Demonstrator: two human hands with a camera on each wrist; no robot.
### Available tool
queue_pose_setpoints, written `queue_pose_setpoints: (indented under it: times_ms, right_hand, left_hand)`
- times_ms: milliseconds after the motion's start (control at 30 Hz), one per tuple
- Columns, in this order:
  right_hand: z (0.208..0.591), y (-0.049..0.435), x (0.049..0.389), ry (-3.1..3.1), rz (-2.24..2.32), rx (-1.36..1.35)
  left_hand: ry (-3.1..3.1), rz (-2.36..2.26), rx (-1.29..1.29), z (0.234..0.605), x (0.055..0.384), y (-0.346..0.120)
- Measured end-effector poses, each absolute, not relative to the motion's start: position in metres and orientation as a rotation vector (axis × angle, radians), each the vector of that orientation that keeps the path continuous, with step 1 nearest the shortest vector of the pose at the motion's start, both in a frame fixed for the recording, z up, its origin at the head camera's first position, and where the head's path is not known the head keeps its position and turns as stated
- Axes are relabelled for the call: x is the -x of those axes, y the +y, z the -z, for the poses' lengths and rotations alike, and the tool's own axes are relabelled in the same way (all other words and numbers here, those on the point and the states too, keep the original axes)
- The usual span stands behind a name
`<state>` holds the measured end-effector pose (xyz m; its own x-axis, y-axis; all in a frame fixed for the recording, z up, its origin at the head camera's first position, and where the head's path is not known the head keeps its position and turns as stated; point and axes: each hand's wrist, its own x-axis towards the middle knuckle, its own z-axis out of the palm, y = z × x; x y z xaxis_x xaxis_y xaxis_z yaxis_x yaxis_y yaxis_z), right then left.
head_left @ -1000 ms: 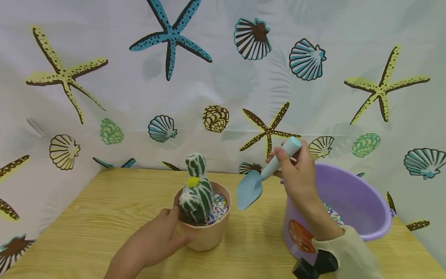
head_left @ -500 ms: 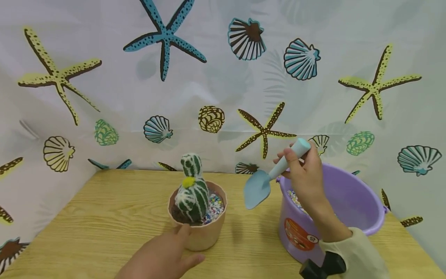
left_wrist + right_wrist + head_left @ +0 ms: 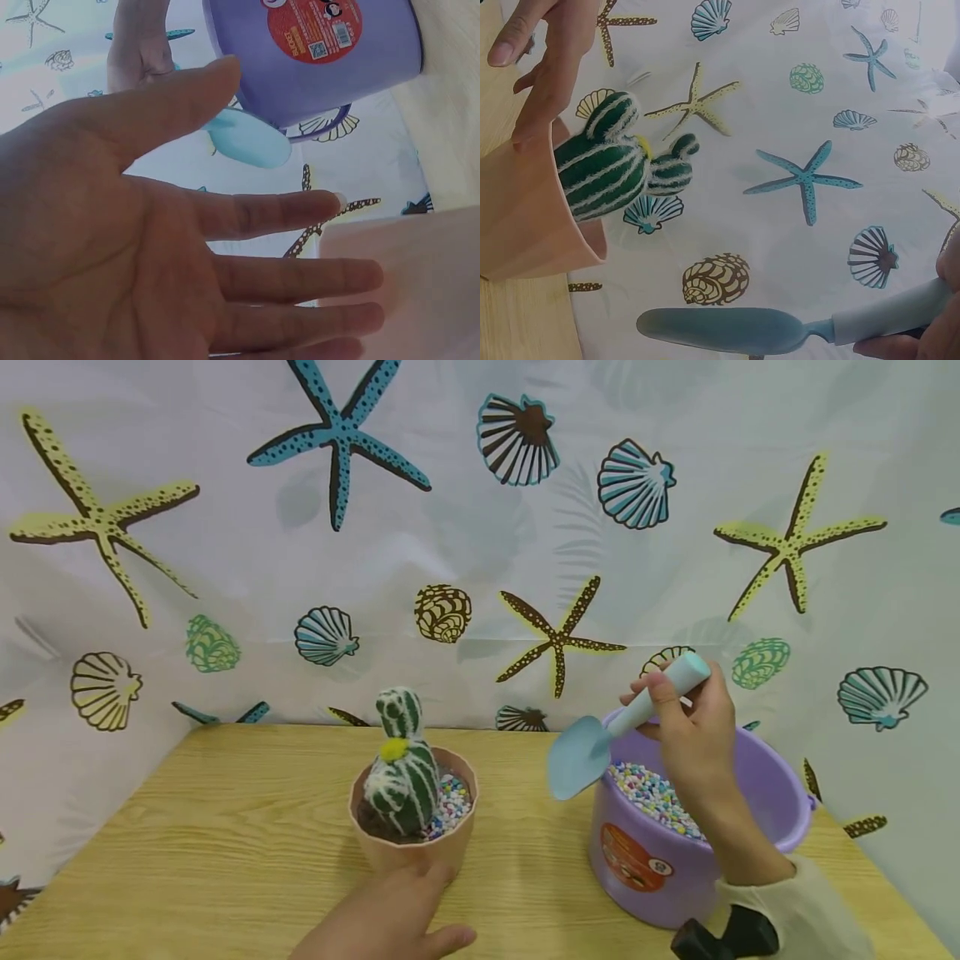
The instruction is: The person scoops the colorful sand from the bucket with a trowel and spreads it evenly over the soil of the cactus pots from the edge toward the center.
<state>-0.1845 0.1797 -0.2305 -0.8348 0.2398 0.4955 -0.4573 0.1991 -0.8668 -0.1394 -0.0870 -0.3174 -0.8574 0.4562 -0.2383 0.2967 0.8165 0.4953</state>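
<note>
My left hand [image 3: 390, 906] is beside the near side of a peach-coloured pot [image 3: 462, 831], fingers straight and thumb spread. In the left wrist view its fingertips overlap the pot [image 3: 424, 281]; I cannot tell whether they touch it. A green and white cactus [image 3: 411, 789] with a yellow flower stands in the pot, colourful pebbles [image 3: 452, 806] beside it. My right hand [image 3: 701, 735] grips the handle of a light blue trowel [image 3: 579, 758]. The trowel's blade points down and left, in front of the purple bucket's left rim, and nothing shows on it.
The purple bucket [image 3: 693, 881] stands on the right of the wooden table [image 3: 225, 835], with many colourful pebbles [image 3: 652, 797] inside. Behind the table hangs a pale sheet [image 3: 465, 535] printed with starfish and shells.
My left hand has let go of the pot's rim and moved down and right along its near side. My right hand has carried the trowel right, towards the bucket.
</note>
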Motion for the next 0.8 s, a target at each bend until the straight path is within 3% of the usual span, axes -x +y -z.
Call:
queue_pose_setpoints:
  times_ms: [800]
  right_hand:
    - [0.216,0.229,0.175,-1.689,-1.777,-0.219]
  left_hand:
    - [2.722,-0.480,-0.662,0.310,0.148,-0.035]
